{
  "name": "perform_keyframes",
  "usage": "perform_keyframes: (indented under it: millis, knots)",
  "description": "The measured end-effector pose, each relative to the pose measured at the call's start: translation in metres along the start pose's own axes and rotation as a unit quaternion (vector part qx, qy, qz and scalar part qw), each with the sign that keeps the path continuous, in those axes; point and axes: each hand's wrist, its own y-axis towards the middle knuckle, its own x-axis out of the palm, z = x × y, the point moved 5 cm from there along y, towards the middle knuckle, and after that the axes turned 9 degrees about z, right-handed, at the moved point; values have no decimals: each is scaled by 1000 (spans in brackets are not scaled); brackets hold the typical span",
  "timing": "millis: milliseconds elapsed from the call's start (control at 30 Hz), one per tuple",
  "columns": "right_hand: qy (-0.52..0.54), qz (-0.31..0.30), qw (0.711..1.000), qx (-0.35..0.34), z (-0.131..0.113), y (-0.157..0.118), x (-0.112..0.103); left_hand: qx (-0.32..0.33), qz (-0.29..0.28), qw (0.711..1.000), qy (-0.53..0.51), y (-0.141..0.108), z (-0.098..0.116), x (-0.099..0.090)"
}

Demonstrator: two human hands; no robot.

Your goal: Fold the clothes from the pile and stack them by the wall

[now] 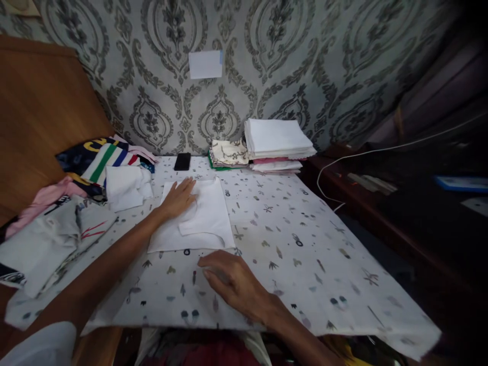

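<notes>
A white garment, partly folded over itself, lies on the patterned tablecloth. Flat on its upper left part rests my left hand, fingers stretched out. Just below the garment's lower right edge is my right hand. Its fingers are bent and a gap shows between thumb and forefinger, with nothing seen in it. I cannot tell whether this hand touches the cloth beneath.
A black phone lies behind the garment. Loose clothes are heaped at left. Folded white cloths top a stack at the back, beside a patterned folded pile. A white cable runs along the right.
</notes>
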Motion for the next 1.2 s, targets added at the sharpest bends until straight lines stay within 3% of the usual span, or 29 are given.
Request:
perform_keyframes:
  millis: [133, 200, 300, 400, 500, 600, 667, 733, 833, 967, 1067, 1200]
  knots:
    - [-56, -67, 996, -35, -2, 21, 27, -43, -59, 997, -13, 2, -25, 18]
    - [-82, -97, 991, -45, 0, 26, 38, -46, -38, 996, -60, 2, -35, 18]
    - [-94, -108, 987, -67, 8, 34, 44, -64, 32, 991, -111, 7, -59, 2]
    - [-87, -57, 993, -51, 29, 52, 28, -116, 76, 985, -102, 15, -92, -17]
    - [-90, 23, 995, 21, 65, 81, -6, -163, 95, 979, -83, 21, -119, -28]
    - [-115, 88, 986, 86, 96, 107, -34, -178, 98, 976, -73, 25, -132, -27]
    - [-136, 98, 981, 96, 103, 114, -35, -181, 98, 976, -67, 27, -134, -23]
    - [-155, 74, 983, 68, 94, 113, -19, -188, 98, 976, -58, 30, -136, -19]
    - [-192, -12, 981, -34, 59, 100, 30, -207, 96, 973, -44, 34, -139, -14]
    - [-256, -139, 945, -151, 14, 84, 98, -237, 89, 967, -39, 41, -144, -13]
    - [-298, -165, 928, -152, 2, 85, 125, -257, 86, 961, -50, 45, -145, -13]
    - [-345, -190, 909, -137, 2, 95, 139, -280, 97, 951, -89, 48, -142, -18]
